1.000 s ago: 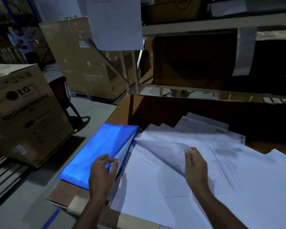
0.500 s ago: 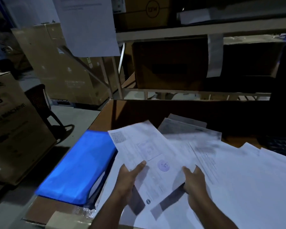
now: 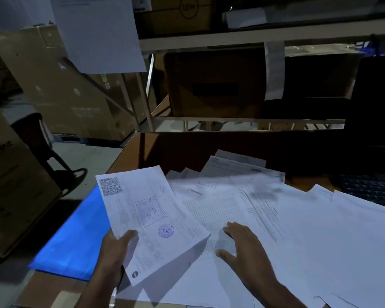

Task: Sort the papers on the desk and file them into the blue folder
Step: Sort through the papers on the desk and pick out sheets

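My left hand [image 3: 115, 252] grips a printed sheet [image 3: 149, 218] by its lower left edge and holds it lifted above the desk; the sheet bears a QR code, a framed box and a round stamp. My right hand [image 3: 245, 247] lies flat with spread fingers on the spread of loose white papers [image 3: 298, 230] covering the desk. The blue folder [image 3: 76, 241] lies shut at the desk's left edge, partly hidden behind the lifted sheet.
A brown desk [image 3: 187, 150] carries everything. A dark keyboard [image 3: 373, 190] sits at the far right. Shelving with cardboard boxes [image 3: 213, 85] rises behind the desk. Left of the desk stand a large carton [image 3: 11, 192] and a dark chair [image 3: 36, 138]. A paper notice [image 3: 98, 32] hangs above.
My left hand left the folder and took the stamped sheet, which now is raised higher. My right hand let go of that sheet and moved down flat onto the pile.
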Motion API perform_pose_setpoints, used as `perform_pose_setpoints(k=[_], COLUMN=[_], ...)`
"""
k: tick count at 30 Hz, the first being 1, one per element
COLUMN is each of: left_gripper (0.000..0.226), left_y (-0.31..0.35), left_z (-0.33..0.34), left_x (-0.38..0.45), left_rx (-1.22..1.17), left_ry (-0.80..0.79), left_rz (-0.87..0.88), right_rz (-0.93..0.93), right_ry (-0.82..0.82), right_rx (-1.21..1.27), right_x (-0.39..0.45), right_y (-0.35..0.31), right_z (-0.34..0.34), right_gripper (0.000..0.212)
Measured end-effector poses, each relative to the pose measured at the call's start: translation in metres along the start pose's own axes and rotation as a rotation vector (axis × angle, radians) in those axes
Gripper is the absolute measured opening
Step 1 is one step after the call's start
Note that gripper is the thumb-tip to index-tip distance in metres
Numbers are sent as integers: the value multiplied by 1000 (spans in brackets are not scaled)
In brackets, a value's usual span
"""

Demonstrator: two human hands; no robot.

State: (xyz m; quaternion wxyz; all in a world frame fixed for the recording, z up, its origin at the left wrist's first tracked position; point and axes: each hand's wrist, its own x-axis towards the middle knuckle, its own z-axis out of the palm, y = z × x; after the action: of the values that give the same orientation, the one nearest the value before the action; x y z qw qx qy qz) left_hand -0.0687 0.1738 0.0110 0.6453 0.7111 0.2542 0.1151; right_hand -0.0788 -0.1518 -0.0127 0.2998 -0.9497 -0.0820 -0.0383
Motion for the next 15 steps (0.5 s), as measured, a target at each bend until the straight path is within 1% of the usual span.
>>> perform_pose_setpoints(k=[4, 7, 9, 10, 12, 13, 14, 15], left_gripper=[33, 29, 28, 29, 35, 37, 39, 38], left_y=[-7, -12, -12, -13, -10, -8, -6, -6], left_z=[0, 2, 3, 3, 4, 4, 5, 7], left_x=[1, 2, 1, 1, -1, -2, -3, -4], left_rx=[-13, -29, -27, -18, -13, -16, -25, -43], left_ry=[-3, -29, -40, -47, -66, -75, -94, -111], left_rz=[-59, -83, -108, -111, -82, -85, -82, -75], right_rz=[12, -3, -19, 3, 165, 253, 304, 315], right_ry=[86, 242, 391, 447, 553, 601, 639, 666], right_rx=[68, 13, -76, -131, -249, -265, -238, -164], right_x=[1, 6, 8, 10, 10, 10, 10, 11], right_y=[-3, 0, 4, 6, 6, 6, 7, 8], right_z=[-1, 0, -5, -11, -29, -39, -47, -53], right_gripper=[46, 18, 16, 16, 15, 14, 14, 14])
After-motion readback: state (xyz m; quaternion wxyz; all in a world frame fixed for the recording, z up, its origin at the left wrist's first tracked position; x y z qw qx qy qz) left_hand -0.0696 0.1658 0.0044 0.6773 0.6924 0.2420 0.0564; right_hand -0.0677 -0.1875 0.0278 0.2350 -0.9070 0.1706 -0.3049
